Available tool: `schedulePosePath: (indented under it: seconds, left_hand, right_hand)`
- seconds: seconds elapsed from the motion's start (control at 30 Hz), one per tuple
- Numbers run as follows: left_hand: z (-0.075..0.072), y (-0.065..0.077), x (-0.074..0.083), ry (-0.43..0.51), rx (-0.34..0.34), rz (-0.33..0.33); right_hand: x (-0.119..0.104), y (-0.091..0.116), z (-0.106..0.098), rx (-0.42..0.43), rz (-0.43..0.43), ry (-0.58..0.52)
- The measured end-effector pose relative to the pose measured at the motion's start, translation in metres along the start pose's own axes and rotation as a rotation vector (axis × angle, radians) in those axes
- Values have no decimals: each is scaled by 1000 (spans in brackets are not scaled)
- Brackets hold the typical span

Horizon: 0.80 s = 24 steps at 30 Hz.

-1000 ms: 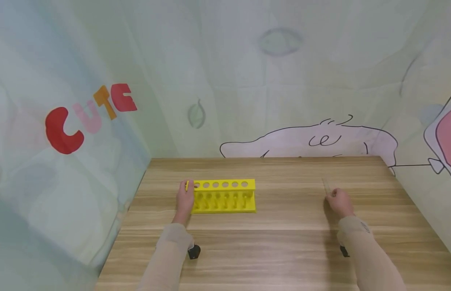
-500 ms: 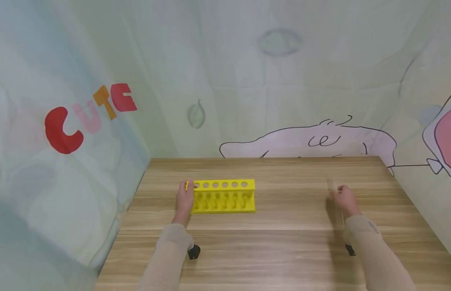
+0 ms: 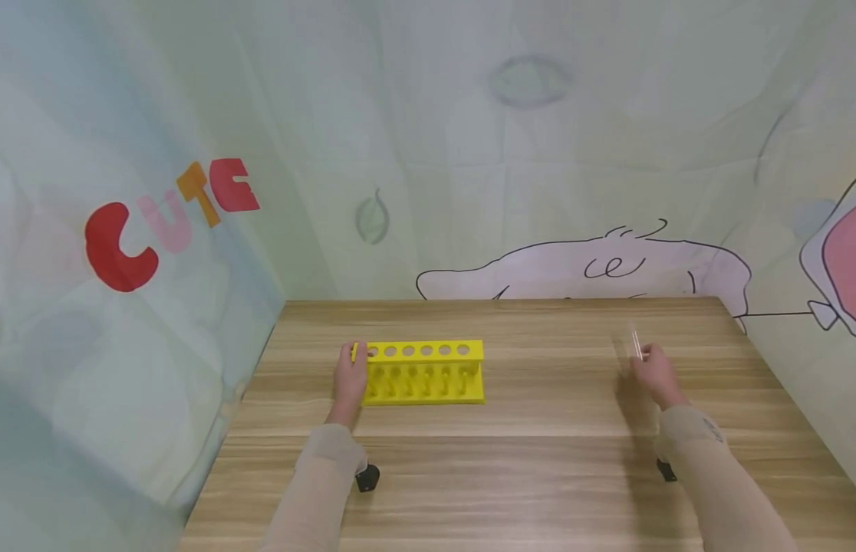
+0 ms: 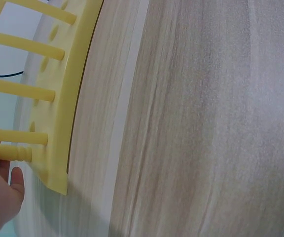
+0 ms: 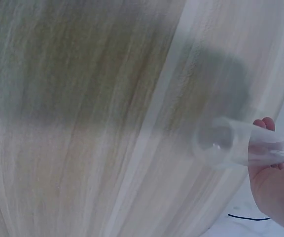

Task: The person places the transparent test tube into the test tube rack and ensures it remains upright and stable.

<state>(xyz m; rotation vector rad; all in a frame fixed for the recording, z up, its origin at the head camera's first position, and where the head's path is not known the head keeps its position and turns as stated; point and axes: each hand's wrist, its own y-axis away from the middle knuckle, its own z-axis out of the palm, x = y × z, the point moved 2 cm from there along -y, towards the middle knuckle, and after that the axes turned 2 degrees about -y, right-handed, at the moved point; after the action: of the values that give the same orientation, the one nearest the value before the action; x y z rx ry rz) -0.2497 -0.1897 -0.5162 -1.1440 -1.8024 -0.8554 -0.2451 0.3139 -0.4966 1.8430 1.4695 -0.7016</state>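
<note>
A yellow test tube rack (image 3: 428, 399) with a row of round holes along its top stands left of centre on the table. My left hand (image 3: 350, 379) grips its left end, and in the left wrist view the fingers (image 4: 17, 180) show beside an end post. On the right side, a clear test tube (image 5: 226, 143) is held by my right hand (image 3: 656, 376) above the tabletop. The tube's rounded end points toward the right wrist camera. In the head view its other part sticks up past the fingers. The rack's left edge is partly hidden by the left hand.
The wood-grain table (image 3: 525, 475) ends at a printed cloth backdrop (image 3: 400, 153) at the back and on both sides. Dark wrist devices, such as the black one (image 3: 367, 478) by the left sleeve, sit under the forearms.
My right hand has moved a little to the right and raised the test tube off the table, tilting it more upright. The left hand and rack have stayed in place.
</note>
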Motion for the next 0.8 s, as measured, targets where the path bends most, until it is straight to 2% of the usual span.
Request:
schedulePosePath:
  seconds: [0.13, 0.43, 0.8]
  left_hand:
    - [0, 0, -1, 2, -8, -2]
    - [0, -2, -2, -16, 22, 32]
    - [-1, 1, 1, -9, 19, 21]
  right_hand:
    - [-1, -2, 0, -6, 3, -26]
    - [-8, -6, 1, 4, -6, -113]
    - [-18, -8, -1, 32, -52, -126]
